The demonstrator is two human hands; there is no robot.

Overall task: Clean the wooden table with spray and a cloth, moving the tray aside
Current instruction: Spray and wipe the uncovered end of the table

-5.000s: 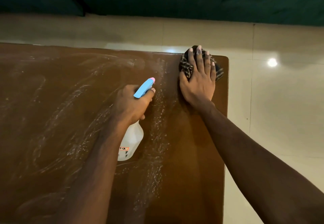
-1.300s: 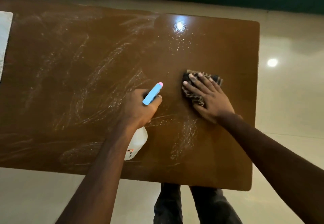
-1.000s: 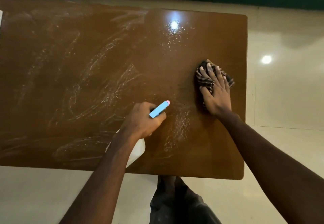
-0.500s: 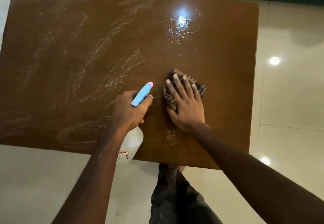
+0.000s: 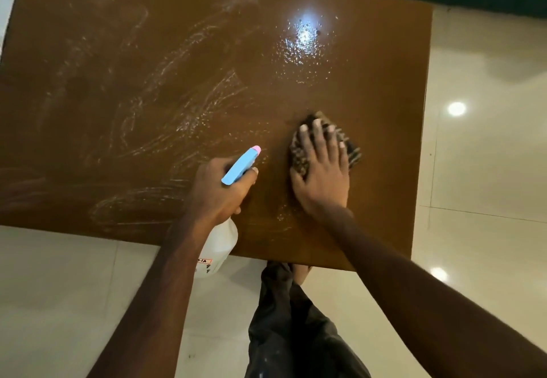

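The left grip (image 5: 219, 191) is curled tight round the neck of the spray bottle (image 5: 220, 244), forefinger lying along the blue head (image 5: 241, 164). The right grip (image 5: 321, 176) is spread flat, fingers straight and slightly fanned, pressing a bunched checked cloth (image 5: 299, 158) onto the table (image 5: 148, 52).

The bottle is tilted, its long axis running from the white body nearest the person up to the pink-tipped nozzle, which points away and to the right, towards the cloth just beside it. The body overhangs the table's near edge. The cloth sits right of centre, closer to the near edge than the far one.

The brown top is streaked with pale wipe marks on the left, with wet droplets glinting under a lamp's reflection (image 5: 306, 34). A white object (image 5: 7, 1) is cut off at the far left corner. Glossy pale floor tiles (image 5: 488, 170) surround the table; dark trousers (image 5: 296, 333) show below.
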